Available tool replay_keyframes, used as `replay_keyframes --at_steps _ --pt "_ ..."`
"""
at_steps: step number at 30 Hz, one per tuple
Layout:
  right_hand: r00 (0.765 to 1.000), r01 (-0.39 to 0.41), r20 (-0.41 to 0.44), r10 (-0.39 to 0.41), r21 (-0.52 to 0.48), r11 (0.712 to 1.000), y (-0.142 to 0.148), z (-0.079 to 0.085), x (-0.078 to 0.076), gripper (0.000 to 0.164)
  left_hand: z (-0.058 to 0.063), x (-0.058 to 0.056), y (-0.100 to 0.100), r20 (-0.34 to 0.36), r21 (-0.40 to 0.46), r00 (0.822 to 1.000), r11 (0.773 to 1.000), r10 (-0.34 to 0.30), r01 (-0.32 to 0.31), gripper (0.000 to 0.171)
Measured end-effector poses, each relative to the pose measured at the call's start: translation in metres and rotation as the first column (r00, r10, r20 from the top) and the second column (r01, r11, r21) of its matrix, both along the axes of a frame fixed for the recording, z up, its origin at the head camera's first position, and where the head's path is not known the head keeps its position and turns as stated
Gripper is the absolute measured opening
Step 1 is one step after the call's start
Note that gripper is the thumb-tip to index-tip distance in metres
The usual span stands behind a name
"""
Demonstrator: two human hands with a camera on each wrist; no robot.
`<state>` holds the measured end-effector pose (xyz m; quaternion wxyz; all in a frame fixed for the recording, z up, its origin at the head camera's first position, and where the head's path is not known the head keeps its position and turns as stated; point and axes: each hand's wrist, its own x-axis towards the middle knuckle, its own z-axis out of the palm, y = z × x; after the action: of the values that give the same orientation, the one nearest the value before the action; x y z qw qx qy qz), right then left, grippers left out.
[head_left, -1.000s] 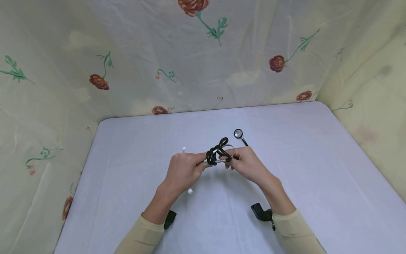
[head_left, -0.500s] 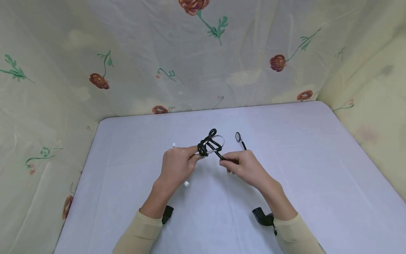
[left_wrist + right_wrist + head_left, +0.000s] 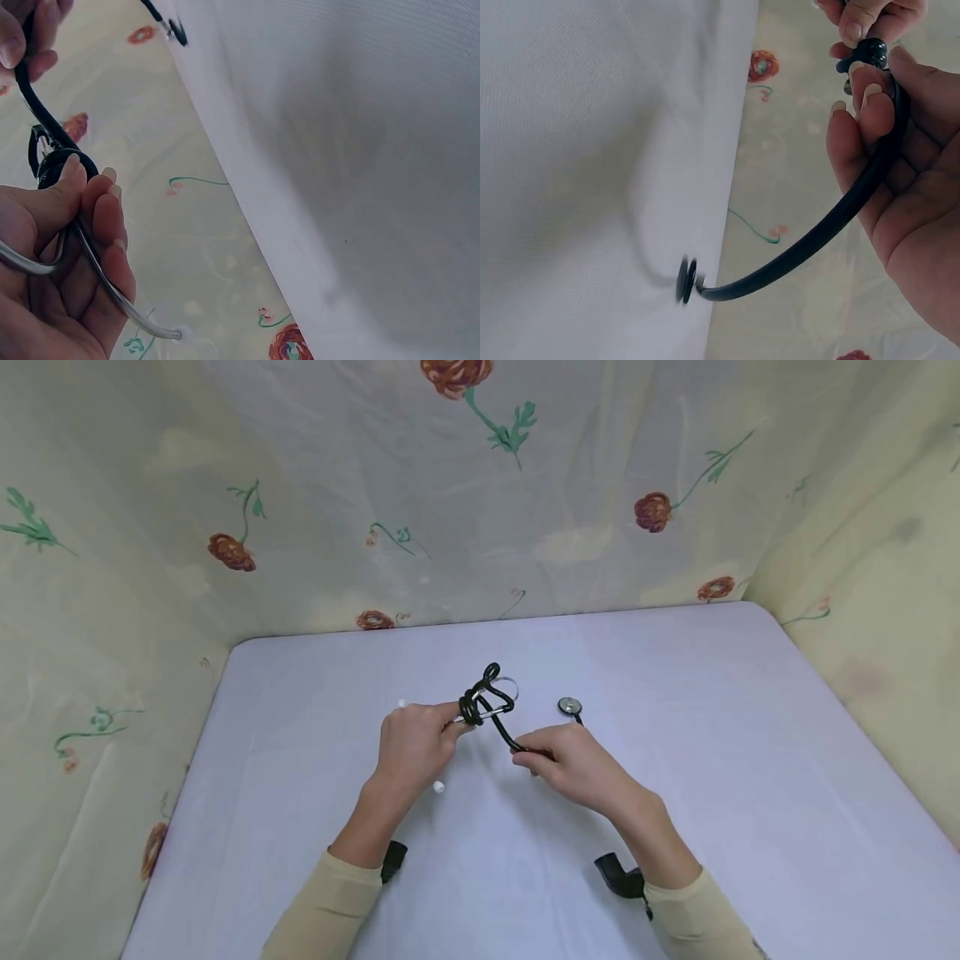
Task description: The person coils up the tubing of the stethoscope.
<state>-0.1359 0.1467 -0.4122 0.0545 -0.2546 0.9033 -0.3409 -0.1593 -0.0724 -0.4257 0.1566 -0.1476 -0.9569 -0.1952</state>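
My left hand (image 3: pixel 412 743) holds a stethoscope by its metal ear tubes (image 3: pixel 127 306), thumb and fingers around them right at the coiled black tubing (image 3: pixel 471 706). White ear tips (image 3: pixel 438 787) stick out on either side of that hand. A loop of tubing and a thin ring stand above the coils. With thumb and fingers my right hand (image 3: pixel 581 764) pinches the black tube (image 3: pixel 802 251) a little way from the coils. Past the right hand the tube's end curves out to the round chest piece (image 3: pixel 570 705), which hangs free.
A table with a white cover (image 3: pixel 300 677) lies under both hands. Flowered cloth (image 3: pixel 480 560) surrounds its far side and flanks. Black angled pieces (image 3: pixel 621 877) show beside each sleeve at the wrists.
The right hand has moved from the coils along the tube, drawing a stretch of it out down and right. The left hand has shifted left with the coils. The chest piece has swung and dropped slightly.
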Motion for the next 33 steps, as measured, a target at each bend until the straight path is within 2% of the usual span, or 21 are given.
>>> replay_keyframes --at_steps 8,15,20,24,28,33 --pt "0.993 -0.064 -0.092 0.069 0.059 0.996 -0.003 0.003 0.001 0.013 0.0 -0.001 0.003 0.039 -0.028 0.999 0.999 0.026 -0.024 0.012" --pt "0.986 -0.11 -0.11 0.127 0.146 0.983 -0.005 0.002 0.003 0.015 -0.002 -0.001 0.005 0.045 -0.048 0.998 0.998 0.044 -0.042 0.012" --pt "0.973 -0.098 -0.188 0.136 0.197 0.975 -0.008 0.002 0.005 0.018 -0.005 -0.001 0.007 0.058 -0.1 0.996 0.994 0.061 -0.055 0.014" --pt "0.96 -0.081 -0.247 0.13 0.198 0.977 -0.01 0.005 0.006 0.02 -0.006 0.0 0.009 0.049 -0.153 0.995 0.985 0.086 -0.078 0.014" --pt "0.97 -0.067 -0.22 0.105 0.172 0.983 -0.013 0.009 0.007 0.022 -0.005 0.001 0.011 0.068 -0.197 0.991 0.975 0.117 -0.101 0.013" --pt "0.982 -0.052 -0.172 0.079 0.156 0.986 -0.015 0.012 0.008 0.023 -0.005 0.003 0.011 0.093 -0.224 0.988 0.97 0.123 -0.099 0.012"
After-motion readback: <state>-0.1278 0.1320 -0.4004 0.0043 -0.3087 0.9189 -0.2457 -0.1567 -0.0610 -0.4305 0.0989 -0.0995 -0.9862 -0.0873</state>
